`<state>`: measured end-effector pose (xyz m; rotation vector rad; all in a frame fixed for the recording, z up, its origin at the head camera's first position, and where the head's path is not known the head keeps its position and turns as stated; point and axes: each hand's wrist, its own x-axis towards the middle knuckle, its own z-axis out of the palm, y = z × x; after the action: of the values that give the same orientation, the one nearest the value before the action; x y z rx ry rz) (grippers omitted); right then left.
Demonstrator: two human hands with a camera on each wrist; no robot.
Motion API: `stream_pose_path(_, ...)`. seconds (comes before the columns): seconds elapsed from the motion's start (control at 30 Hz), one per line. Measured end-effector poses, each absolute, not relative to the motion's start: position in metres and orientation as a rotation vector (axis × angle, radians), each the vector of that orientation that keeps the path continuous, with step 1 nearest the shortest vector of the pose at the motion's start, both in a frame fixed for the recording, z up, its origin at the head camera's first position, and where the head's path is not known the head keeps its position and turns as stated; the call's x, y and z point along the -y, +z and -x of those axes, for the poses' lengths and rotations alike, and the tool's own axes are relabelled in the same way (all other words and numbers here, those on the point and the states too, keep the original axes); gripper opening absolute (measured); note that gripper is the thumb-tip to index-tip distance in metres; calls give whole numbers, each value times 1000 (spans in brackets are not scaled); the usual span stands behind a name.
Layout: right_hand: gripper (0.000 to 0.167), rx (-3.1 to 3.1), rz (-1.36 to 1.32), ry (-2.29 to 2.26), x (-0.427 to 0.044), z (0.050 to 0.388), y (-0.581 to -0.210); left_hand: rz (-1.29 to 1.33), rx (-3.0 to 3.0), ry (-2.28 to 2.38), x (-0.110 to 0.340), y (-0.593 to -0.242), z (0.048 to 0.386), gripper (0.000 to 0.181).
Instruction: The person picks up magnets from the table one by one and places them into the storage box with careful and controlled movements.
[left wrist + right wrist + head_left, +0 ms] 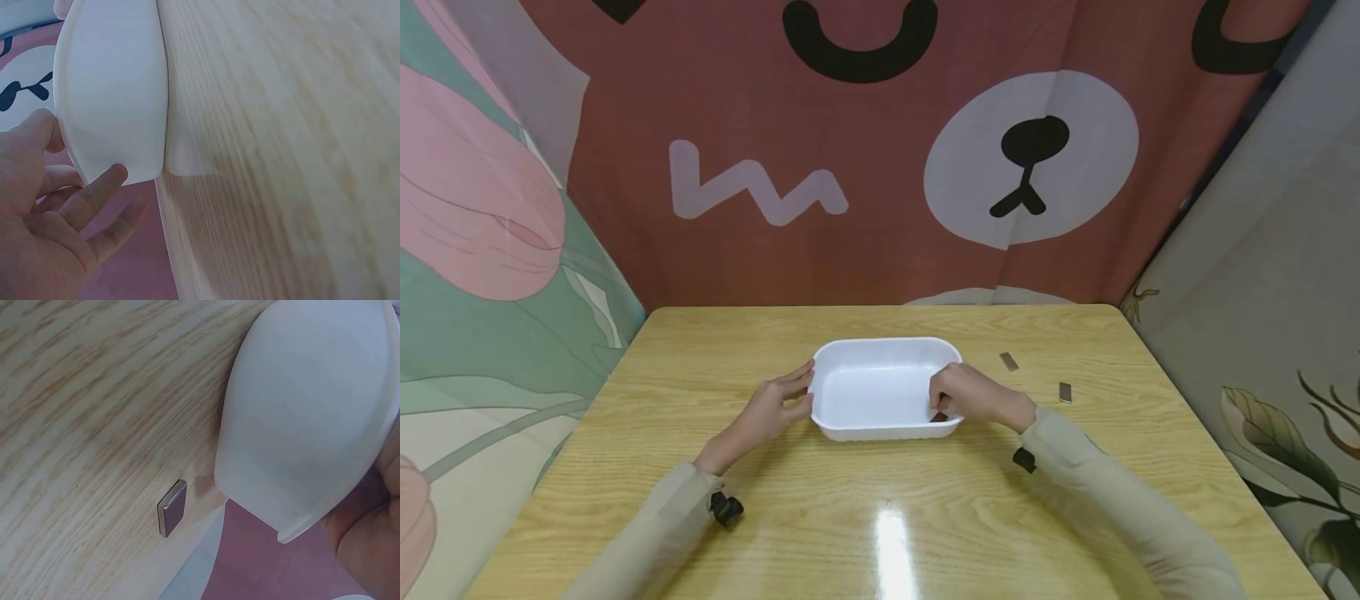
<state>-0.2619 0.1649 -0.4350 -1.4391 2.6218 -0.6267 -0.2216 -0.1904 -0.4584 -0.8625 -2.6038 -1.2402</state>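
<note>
Your right hand [967, 393] curls down at a dark piece [939, 417] in the near-right corner of the white tray [872, 393]; whether that grip pinches it, you cannot tell. The tray lies lengthwise left to right, its left end touched by your spread left hand [763, 412].

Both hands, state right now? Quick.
Left hand: open, fingers touching the end of the white tray.
Right hand: closed, apparently pinching a small dark tile inside the tray; fingertips partly hidden.
</note>
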Motion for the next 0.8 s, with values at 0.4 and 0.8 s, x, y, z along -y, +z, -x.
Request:
stream_pose_path(0.4,23,-2622,1406,-751,-168,260,-436,858,2598,-1206,192,-459,221,44)
stream_pose_path(0.8,21,-2720,1533,-771,-174,260,-438,869,2594,-1207,191,-459,220,44)
